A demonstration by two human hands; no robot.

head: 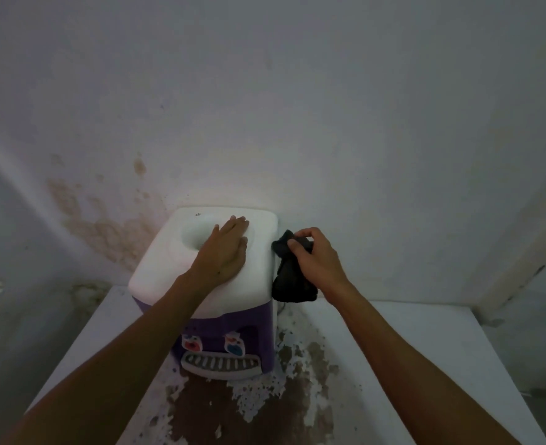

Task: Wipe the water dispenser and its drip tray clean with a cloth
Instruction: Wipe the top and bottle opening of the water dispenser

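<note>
Gripping the dark cloth (289,268) in my right hand (316,258), fingers curled round its bunched top so the rest hangs down, I have it against the right side of the water dispenser (201,271), just at the edge of the white top. My left hand (226,248) lies flat, fingers straight and together, pressing on that white top beside the round well where a bottle would sit; I read it as steadying the unit while I wipe. The dispenser stands on a white surface (409,348) against a stained wall (105,226), its purple front facing me with the red tap (192,343) and blue tap (234,346) above the drip tray (222,364). Judging from where the cloth is, I am working the upper right flank. The top looks white and clean, though the glare keeps me from being sure it is done. The purple front, the taps and the slotted drip tray seem untouched, so most of the job looks left. The peeling brown patch on the surface before the tray is worn paint, not spill, I think.
</note>
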